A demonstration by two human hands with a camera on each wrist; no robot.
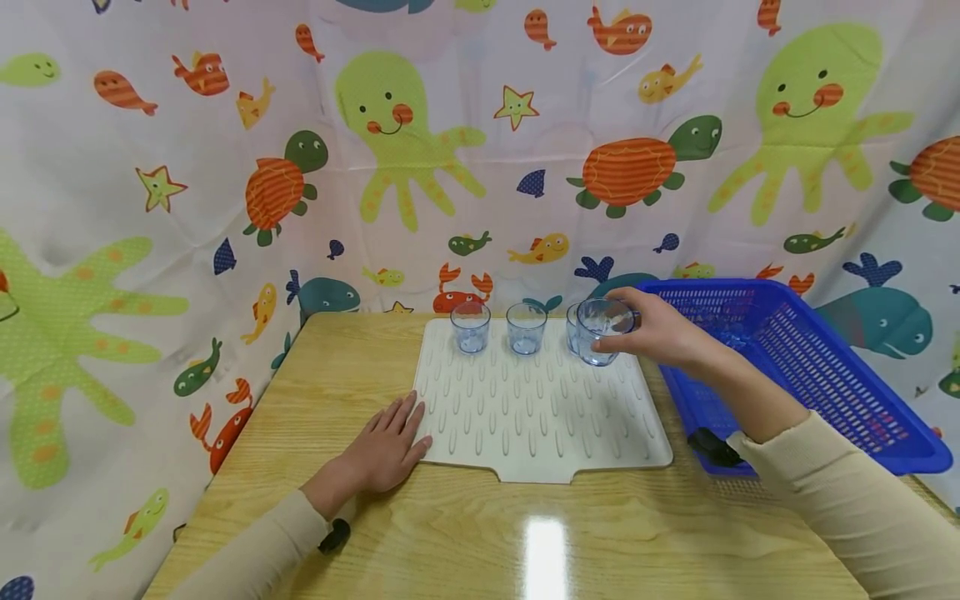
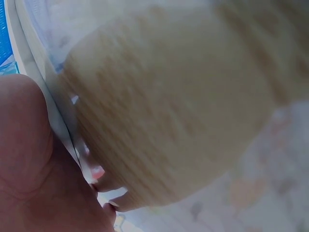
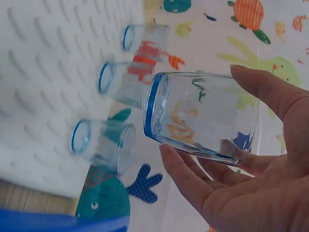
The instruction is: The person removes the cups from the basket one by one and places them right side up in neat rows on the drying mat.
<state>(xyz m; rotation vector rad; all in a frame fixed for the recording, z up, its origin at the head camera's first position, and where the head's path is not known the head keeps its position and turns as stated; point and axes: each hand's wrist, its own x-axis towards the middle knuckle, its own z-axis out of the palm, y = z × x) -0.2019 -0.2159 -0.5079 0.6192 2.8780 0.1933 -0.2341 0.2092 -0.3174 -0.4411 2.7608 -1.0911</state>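
Note:
My right hand (image 1: 660, 329) grips a clear bluish drinking glass (image 3: 203, 113) between thumb and fingers, upright above the far right part of a white ribbed drying mat (image 1: 525, 408). Three similar glasses stand in a row along the mat's far edge: a left glass (image 1: 471, 327), a middle glass (image 1: 527, 329) and a right glass (image 3: 102, 142), which the held one partly hides in the head view. My left hand (image 1: 386, 446) lies flat with straight fingers on the table, fingertips at the mat's left edge. It shows only as a blurred edge of palm in the left wrist view.
A blue perforated plastic basket (image 1: 847, 375) stands right of the mat, with something clear and bluish inside. Everything is on a light wooden table (image 1: 450, 533). A curtain (image 1: 465, 125) printed with sea animals hangs behind and at the sides.

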